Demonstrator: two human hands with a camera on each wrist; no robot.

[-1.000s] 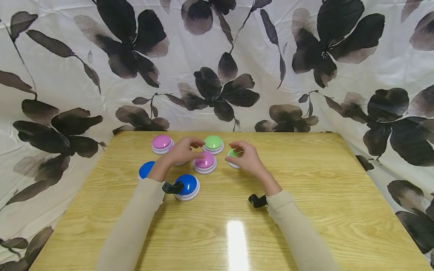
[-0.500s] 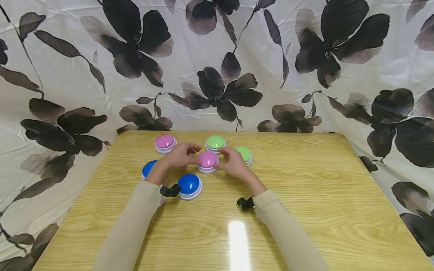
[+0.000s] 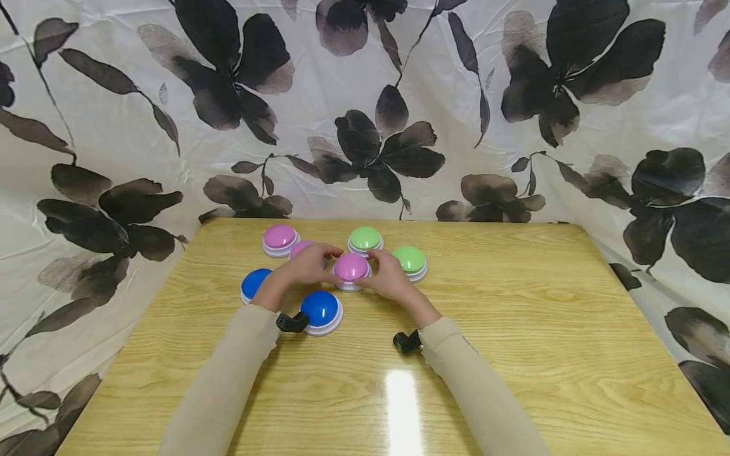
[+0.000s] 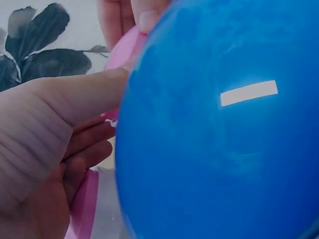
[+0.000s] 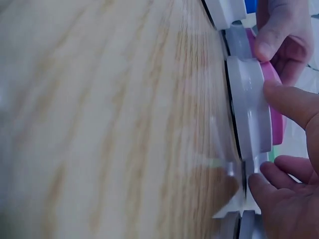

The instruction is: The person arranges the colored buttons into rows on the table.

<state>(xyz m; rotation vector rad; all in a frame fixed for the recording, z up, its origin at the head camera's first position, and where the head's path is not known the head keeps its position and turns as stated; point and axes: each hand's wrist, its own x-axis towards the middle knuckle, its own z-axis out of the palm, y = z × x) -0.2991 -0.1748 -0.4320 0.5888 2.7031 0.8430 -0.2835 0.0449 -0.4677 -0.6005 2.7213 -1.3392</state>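
Note:
A pink push button (image 3: pixel 350 267) with a domed top and white base sits on the table between both hands. My left hand (image 3: pixel 305 265) holds its left side, thumb in front. From the right, my right hand (image 3: pixel 390 277) holds the same button. In the right wrist view, both thumbs touch its pink dome and white base (image 5: pixel 249 107). Behind the left hand is a second pink button (image 3: pixel 301 247), partly hidden. A blue button (image 3: pixel 320 307) stands just in front of the left wrist, its dome (image 4: pixel 214 149) filling much of the left wrist view.
Two green buttons, one behind (image 3: pixel 365 238) and one to the right (image 3: pixel 410 259), stand close to the right hand. Another pink button (image 3: pixel 279 236) is at the back left, with another blue button (image 3: pixel 255 282) beside the left forearm. A floral cloth (image 3: pixel 388 158) hangs behind the wooden table (image 3: pixel 513 304).
My right hand has moved left from the right-hand green button to the middle pink button. The left hand has come in against that button's other side. The head view has shifted slightly.

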